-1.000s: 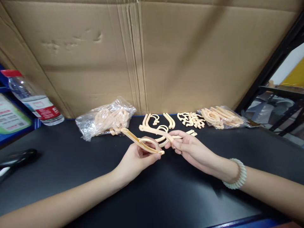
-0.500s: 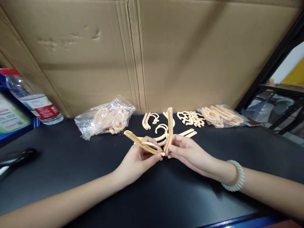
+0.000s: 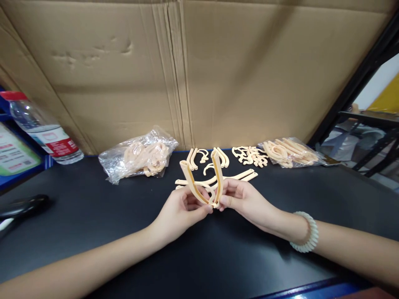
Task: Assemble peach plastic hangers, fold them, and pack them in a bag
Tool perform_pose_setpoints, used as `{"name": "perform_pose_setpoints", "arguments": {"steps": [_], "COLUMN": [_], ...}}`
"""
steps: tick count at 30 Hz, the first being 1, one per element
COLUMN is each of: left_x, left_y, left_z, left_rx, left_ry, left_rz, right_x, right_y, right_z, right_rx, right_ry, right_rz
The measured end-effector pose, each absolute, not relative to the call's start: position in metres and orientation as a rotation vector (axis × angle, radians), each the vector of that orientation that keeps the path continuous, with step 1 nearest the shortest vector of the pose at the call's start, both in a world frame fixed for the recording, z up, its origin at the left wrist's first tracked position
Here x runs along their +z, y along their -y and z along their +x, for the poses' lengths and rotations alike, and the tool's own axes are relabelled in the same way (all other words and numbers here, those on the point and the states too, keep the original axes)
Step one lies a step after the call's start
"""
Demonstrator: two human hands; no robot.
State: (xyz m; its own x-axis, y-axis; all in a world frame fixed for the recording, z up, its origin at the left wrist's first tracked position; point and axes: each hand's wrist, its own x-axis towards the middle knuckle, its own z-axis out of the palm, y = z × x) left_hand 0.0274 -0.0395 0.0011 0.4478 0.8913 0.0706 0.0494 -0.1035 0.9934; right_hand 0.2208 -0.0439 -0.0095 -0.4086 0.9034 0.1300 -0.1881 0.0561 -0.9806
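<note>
Pretty soft, even indoor light here, nothing blown out. There's a faint diagonal shadow on the cardboard (image 3: 249, 83), plus a dull sheen on the table (image 3: 264, 265) near its front edge. Wide-angle stretch pulls the bottle (image 3: 52, 128) into a slant, and the shelf (image 3: 370, 118) looks kinda mushy.

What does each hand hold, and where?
The left hand grips one curved cream plastic strip near its lower end; the right hand grips a second curved cream strip, likewise.
</note>
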Motion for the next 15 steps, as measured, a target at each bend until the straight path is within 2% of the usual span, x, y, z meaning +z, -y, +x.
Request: {"name": "perform_pose_setpoints", "arguments": {"steps": [15], "left_x": [0.0025], "left_y": [0.0393], "left_z": [0.0265], "left_rx": [0.916], "left_ry": [-0.873], "left_rz": [1.406], "right_x": [-0.0058], "right_y": [0.0482], "right_z": [0.2178], "right_rx": [1.399], "right_ry": [1.431], "right_rz": [-0.862]}}
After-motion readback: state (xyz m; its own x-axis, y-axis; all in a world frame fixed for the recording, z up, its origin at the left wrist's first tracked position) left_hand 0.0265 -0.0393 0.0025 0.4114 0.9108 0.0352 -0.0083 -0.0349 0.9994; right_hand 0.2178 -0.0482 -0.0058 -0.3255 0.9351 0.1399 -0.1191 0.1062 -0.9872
